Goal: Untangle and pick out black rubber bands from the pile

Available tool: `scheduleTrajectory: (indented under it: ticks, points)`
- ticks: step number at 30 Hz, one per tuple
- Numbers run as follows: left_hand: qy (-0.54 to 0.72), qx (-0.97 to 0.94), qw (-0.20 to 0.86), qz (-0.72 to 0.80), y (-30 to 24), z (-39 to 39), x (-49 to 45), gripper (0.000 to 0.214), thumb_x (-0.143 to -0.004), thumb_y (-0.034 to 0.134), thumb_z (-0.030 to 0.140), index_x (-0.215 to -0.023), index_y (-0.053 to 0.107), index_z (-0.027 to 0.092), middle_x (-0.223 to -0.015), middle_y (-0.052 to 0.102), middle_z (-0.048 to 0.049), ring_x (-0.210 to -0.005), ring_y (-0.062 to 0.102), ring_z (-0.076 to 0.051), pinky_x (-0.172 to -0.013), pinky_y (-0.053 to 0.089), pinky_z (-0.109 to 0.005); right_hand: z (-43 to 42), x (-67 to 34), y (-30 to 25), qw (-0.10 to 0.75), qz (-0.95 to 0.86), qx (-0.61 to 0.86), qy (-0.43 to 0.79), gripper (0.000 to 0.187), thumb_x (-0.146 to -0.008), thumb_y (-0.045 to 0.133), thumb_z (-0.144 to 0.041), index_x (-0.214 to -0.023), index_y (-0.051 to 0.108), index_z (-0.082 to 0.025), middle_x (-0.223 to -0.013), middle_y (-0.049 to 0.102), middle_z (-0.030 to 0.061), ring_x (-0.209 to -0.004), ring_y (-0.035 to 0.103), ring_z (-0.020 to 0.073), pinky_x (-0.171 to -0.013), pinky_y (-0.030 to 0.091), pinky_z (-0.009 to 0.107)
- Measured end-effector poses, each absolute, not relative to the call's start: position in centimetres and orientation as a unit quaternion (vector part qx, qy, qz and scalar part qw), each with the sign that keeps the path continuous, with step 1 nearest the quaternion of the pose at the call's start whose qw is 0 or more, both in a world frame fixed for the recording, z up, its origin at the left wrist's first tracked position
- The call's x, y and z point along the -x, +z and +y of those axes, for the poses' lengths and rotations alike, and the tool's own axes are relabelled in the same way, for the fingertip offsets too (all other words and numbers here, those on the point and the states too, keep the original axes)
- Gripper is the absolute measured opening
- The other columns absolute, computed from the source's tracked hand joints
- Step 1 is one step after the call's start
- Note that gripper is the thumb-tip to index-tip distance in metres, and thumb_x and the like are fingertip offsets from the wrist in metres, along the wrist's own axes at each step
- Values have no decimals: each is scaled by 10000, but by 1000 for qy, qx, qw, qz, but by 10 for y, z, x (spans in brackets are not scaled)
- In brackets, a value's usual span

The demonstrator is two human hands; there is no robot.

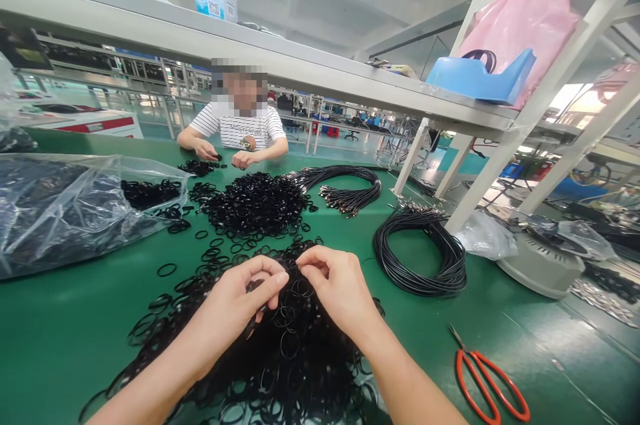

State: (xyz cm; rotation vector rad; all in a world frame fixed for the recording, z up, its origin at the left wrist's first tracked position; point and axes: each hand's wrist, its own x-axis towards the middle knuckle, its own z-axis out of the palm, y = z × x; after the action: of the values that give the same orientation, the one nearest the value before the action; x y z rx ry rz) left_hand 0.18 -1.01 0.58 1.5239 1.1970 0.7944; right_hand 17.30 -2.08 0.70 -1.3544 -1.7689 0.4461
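Note:
Both my hands work over a big heap of thin black rubber rings (pixel 295 351) on the green table (pixel 60 338). My left hand (pixel 245 298) is closed, thumb and fingers pinched on a black ring at the top of the heap. My right hand (pixel 335 285) is closed too, its fingertips pinching the same small black piece close to the left hand. What exactly sits between the fingertips is too small to make out beyond a black ring.
A second pile of black rings (pixel 255 201) lies farther back. Coiled black cords (pixel 425 251) and another cord bundle (pixel 345 185) lie to the right. Orange-handled scissors (pixel 490 378) rest at the lower right. A clear plastic bag (pixel 65 205) sits left. A person in a striped shirt (pixel 240 128) works opposite.

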Motion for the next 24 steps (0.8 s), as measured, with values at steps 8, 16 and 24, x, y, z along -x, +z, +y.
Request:
scheduleTrajectory:
  ticks: [8, 16, 24]
  points:
    - [411, -533, 592, 444, -1, -4, 3, 367, -800, 586, 500, -648, 532, 170, -588, 454, 57, -473, 338, -54, -385, 286, -122, -40, -166, 26, 393, -739, 517, 178, 73, -797, 673, -234, -839, 685, -292, -725, 658, -66, -727, 562, 114, -680, 413, 220]
    - [428, -514, 569, 478, -5, -2, 1, 341, -776, 601, 521, -713, 561, 188, -555, 490, 57, -451, 408, -67, -378, 308, -131, -46, -137, 9, 413, -731, 476, 261, 126, -769, 647, -123, -820, 661, -238, -690, 628, -70, -598, 534, 77, -609, 409, 183]
    - [388, -627, 442, 512, 1, 2, 10, 295, -793, 567, 505, -776, 626, 216, -658, 551, 33, -522, 463, -98, -414, 368, -147, -29, -156, 4, 473, -634, 465, 397, 181, -780, 541, -123, -890, 654, -212, -761, 660, -16, -682, 650, 130, -633, 498, 222]
